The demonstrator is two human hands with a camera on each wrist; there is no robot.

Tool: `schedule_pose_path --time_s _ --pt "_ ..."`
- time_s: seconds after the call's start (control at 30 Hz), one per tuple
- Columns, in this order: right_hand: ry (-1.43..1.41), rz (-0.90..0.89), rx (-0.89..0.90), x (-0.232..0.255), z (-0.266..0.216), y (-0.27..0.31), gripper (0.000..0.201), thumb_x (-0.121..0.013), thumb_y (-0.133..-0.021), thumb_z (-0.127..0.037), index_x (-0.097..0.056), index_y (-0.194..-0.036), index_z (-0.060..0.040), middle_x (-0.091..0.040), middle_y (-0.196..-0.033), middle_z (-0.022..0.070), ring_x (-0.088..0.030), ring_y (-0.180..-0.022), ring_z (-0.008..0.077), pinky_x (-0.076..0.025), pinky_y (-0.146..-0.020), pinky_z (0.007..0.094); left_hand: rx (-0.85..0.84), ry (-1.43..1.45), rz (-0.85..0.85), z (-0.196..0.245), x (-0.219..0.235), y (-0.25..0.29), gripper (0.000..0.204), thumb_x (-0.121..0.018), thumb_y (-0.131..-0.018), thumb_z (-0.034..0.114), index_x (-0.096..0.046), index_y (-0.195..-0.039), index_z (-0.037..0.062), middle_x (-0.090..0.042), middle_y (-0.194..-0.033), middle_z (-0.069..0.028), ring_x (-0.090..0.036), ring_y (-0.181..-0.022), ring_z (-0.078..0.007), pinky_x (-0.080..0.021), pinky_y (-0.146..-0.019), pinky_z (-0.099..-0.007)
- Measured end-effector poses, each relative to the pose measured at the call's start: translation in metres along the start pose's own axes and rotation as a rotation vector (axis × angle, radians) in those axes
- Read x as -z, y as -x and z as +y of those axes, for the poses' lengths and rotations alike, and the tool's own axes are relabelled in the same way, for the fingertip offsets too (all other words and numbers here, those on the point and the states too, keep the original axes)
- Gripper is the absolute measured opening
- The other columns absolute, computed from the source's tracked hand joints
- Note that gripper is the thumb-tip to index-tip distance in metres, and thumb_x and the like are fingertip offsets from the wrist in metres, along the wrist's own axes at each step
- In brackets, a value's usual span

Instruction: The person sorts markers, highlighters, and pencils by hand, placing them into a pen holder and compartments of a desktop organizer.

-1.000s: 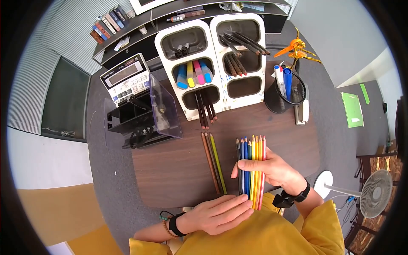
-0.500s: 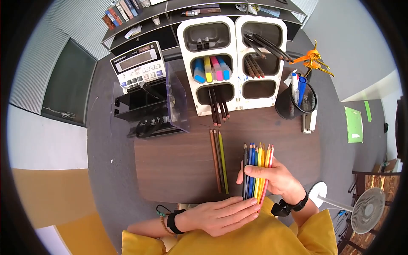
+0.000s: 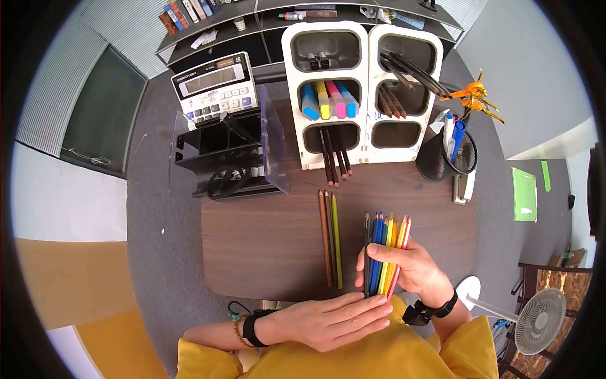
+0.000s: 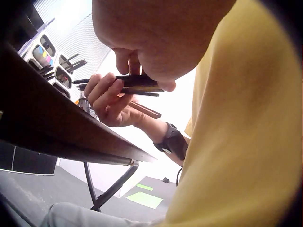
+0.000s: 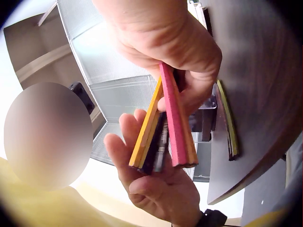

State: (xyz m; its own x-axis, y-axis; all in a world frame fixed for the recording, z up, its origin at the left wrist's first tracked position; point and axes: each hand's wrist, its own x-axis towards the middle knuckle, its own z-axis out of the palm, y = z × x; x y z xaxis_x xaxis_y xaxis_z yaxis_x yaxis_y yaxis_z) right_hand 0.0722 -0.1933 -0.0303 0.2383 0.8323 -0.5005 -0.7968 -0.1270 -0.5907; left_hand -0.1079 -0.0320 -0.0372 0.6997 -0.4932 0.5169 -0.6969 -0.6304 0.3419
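A bundle of coloured pencils, with black, blue, yellow and red-pink among them, is gripped by my right hand, its thumb across the front. The bundle's tips point away from my body. My left hand lies at the near ends with fingers extended. From the right wrist view, the open palm of the left hand is behind the pencil ends, which spread apart around a pink pencil. Left of the bundle, brown, dark and olive-green pencils lie side by side on the table.
A white organizer at the back holds highlighters and dark pencils. Right of it stand a mesh pen cup and a stapler. A black desk caddy and a calculator are at the left.
The head view has shifted, so the table items appear farther right. The pencils in my right hand have gone from a flat row to a tighter, slanted bunch.
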Motion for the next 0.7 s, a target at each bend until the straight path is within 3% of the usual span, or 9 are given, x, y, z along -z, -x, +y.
schedule_pose_path --time_s 0.13,0.23,0.37,0.5,0.7 --pt "0.055 0.163 0.069 0.004 -0.008 0.003 0.027 -0.071 -0.104 -0.024 -0.071 -0.103 0.0037 -0.075 -0.092 0.0152 -0.078 -0.081 0.0286 -0.067 -0.071 0.0404 0.07 -0.013 0.017 -0.001 0.006 0.014 0.036 -0.063 -0.103 0.016 -0.069 -0.134 0.0001 -0.063 -0.148 -0.0171 -0.06 -0.14 -0.0325 -0.055 -0.108 -0.0419" --pt "0.047 0.202 0.086 0.015 -0.01 0.004 0.028 -0.069 -0.105 -0.024 -0.071 -0.103 0.0038 -0.075 -0.088 0.0175 -0.079 -0.08 0.0296 -0.068 -0.071 0.0434 0.298 -0.096 -0.011 -0.005 0.001 0.025 0.05 -0.084 -0.091 0.026 -0.069 -0.13 -0.0006 -0.064 -0.145 -0.0159 -0.059 -0.139 -0.0342 -0.056 -0.105 -0.0439" --pt "0.041 0.225 0.051 0.018 -0.011 0.005 0.029 -0.066 -0.106 -0.023 -0.069 -0.1 0.0049 -0.076 -0.085 0.0235 -0.078 -0.075 0.0364 -0.067 -0.069 0.0474 0.459 -0.09 -0.117 -0.01 0.002 0.033 0.056 -0.084 -0.09 0.031 -0.068 -0.134 -0.0003 -0.061 -0.148 -0.0152 -0.053 -0.145 -0.034 -0.056 -0.105 -0.0452" --pt "0.102 0.178 0.069 0.02 -0.01 0.0 0.031 -0.065 -0.108 -0.027 -0.069 -0.103 0.0032 -0.078 -0.09 0.0235 -0.079 -0.078 0.0325 -0.066 -0.07 0.0414 0.441 -0.068 -0.171 -0.012 -0.004 0.037 0.055 -0.082 -0.092 0.03 -0.067 -0.135 -0.0001 -0.059 -0.15 -0.0154 -0.051 -0.146 -0.0336 -0.056 -0.106 -0.0447" --pt "0.158 0.198 0.104 0.019 -0.007 -0.006 0.029 -0.064 -0.109 -0.025 -0.067 -0.104 0.0026 -0.078 -0.09 0.0218 -0.079 -0.079 0.0292 -0.066 -0.071 0.0398 0.327 -0.153 -0.2 -0.005 -0.011 0.046 0.043 -0.068 -0.094 0.014 -0.068 -0.135 0.0005 -0.062 -0.147 -0.0146 -0.056 -0.142 -0.0333 -0.059 -0.106 -0.0399"
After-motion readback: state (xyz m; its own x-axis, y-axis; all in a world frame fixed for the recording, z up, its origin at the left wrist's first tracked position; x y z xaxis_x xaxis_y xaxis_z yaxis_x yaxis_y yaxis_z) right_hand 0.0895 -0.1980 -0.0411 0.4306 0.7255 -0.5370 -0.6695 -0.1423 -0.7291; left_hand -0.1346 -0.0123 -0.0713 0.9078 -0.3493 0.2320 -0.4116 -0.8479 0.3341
